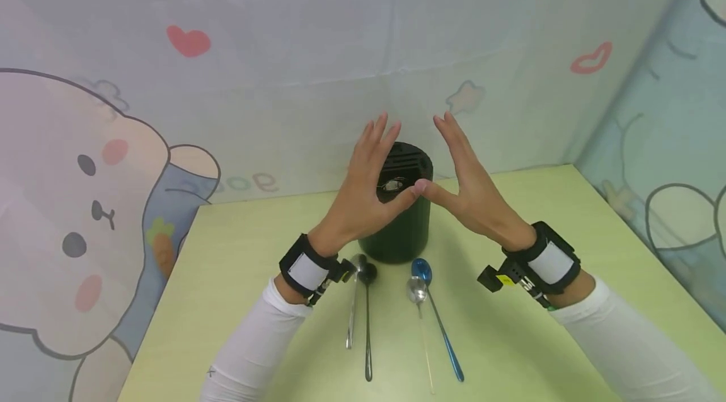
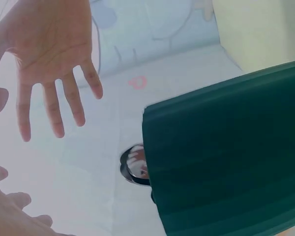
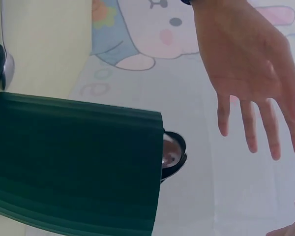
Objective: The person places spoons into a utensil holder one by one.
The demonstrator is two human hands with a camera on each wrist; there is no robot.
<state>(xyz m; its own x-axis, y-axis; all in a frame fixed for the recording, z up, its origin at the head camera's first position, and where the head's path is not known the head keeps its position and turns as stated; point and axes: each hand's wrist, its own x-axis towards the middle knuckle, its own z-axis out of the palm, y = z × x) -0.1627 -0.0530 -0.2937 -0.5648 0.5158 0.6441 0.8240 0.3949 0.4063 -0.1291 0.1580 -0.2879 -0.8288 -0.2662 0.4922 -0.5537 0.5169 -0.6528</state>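
Observation:
A dark green cylindrical holder (image 1: 398, 235) with a slotted black top stands upright near the back of the table. Just above its rim, a spoon bowl (image 2: 137, 162) shows in both wrist views. My left hand (image 1: 360, 191) is raised at the holder's left, fingers straight, holding nothing. Opposite it my right hand (image 1: 479, 200) is held up with fingers extended and no object in it. The two thumbs meet or nearly meet in front of the holder's top. Nearer me lie a silver spoon (image 1: 352, 307), a black spoon (image 1: 368, 320), a blue spoon (image 1: 442, 320) and a pale-handled spoon (image 1: 417, 290).
The pale yellow-green table (image 1: 227, 276) ends at a cloth backdrop (image 1: 306, 43) printed with hearts and a cartoon animal. A second cloth panel (image 1: 663, 156) borders the right side. Each wrist wears a black strap with a small camera.

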